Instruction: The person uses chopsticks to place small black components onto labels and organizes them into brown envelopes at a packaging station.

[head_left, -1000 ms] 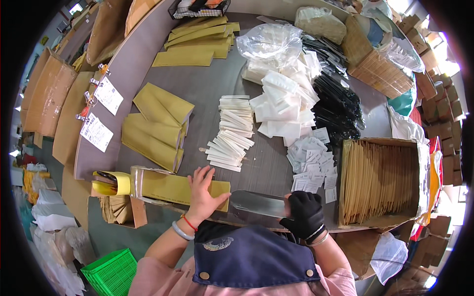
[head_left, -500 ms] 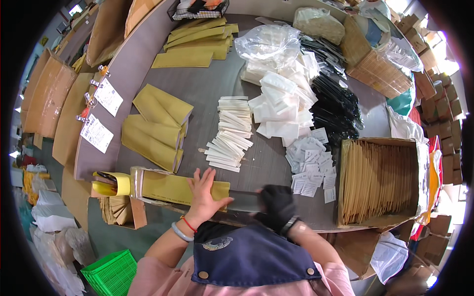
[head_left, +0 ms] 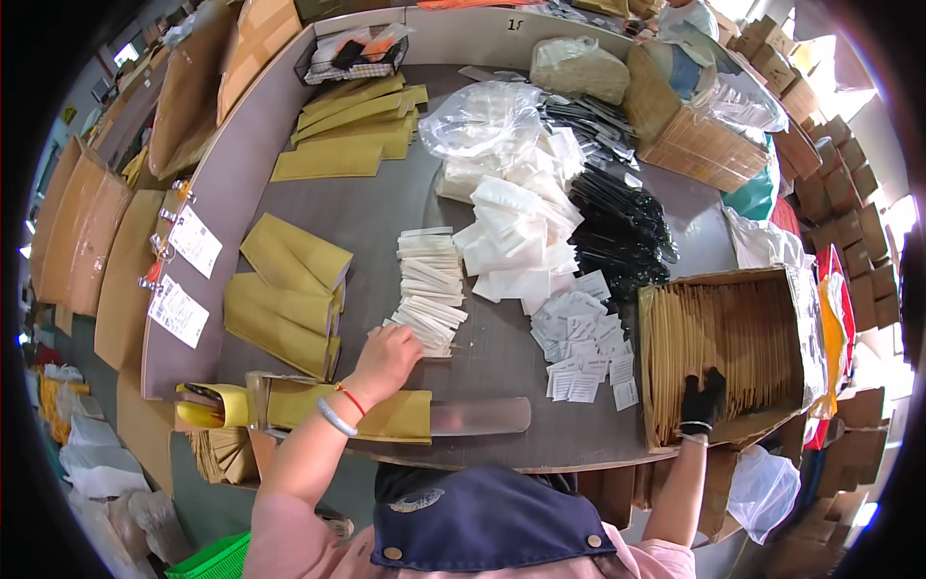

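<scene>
The left hand (head_left: 386, 359) lies palm down on the grey table (head_left: 386, 207), its fingers together and curled over the near end of a stack of thin white packets (head_left: 429, 288); the fingertips are hidden against the packets, so whether they pinch one cannot be told. A red string and a pale bangle circle that wrist. At six o'clock from the hand lies a yellow envelope (head_left: 391, 417), its near edge meeting a clear plastic sheet (head_left: 477, 417) whose outline is faint against the table.

The right hand (head_left: 701, 400), in a black glove, reaches into the cardboard box (head_left: 810, 318) at three o'clock from the left hand. Its fingers are sunk among the upright brown envelopes (head_left: 723, 338), so it is unclear whether they grip any.

Between the hands, small white slips (head_left: 584, 343) lie scattered; their print is too small to make out. At twelve o'clock from the slips sits a heap of white pouches (head_left: 516, 241), and at two o'clock a pile of black packets (head_left: 617, 227), its single pieces blurring into one mass. More yellow envelopes (head_left: 285, 299) lie fanned at nine o'clock from the white packets. A crumpled clear bag (head_left: 482, 116) sits at the far end, and further boxes at the right rim bend and are cut off by the dark lens edge.
</scene>
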`<state>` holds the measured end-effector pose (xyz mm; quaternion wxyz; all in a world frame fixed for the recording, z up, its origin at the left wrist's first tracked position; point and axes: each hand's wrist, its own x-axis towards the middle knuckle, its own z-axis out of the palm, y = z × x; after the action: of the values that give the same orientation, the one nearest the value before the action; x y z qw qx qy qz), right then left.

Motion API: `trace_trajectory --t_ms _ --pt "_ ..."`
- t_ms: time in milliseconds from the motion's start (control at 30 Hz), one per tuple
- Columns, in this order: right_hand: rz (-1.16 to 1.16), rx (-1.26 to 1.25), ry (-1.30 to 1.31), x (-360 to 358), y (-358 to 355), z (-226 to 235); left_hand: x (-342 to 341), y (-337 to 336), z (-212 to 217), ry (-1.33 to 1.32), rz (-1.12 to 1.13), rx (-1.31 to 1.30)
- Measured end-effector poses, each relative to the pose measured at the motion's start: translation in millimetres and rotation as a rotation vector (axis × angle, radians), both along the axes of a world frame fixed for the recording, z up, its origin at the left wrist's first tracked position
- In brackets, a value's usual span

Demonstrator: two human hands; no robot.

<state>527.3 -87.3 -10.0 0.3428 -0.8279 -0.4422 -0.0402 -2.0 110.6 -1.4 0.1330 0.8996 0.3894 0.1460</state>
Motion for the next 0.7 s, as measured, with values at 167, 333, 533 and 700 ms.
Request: trace_trajectory --t_ms 167,333,533,700 --pt "-0.198 -0.535 -0.352 31.0 -17.7 -6.6 81.2 32.0 15.1 -0.685 0.209 -0.469" --pt "-0.225 -0.451 -0.121 13.1 -1.3 5.7 131.1 98.1 -12.1 -0.553 0.333 -0.242" --pt "-0.194 -0.240 -0.047 15.7 -8.3 -7.1 140.9 105.1 -3.5 -0.274 0.347 -0.292" --pt "-0.202 -0.255 -0.085 19.4 -9.4 -17.8 140.1 87.8 2.0 -0.318 0.286 -0.327"
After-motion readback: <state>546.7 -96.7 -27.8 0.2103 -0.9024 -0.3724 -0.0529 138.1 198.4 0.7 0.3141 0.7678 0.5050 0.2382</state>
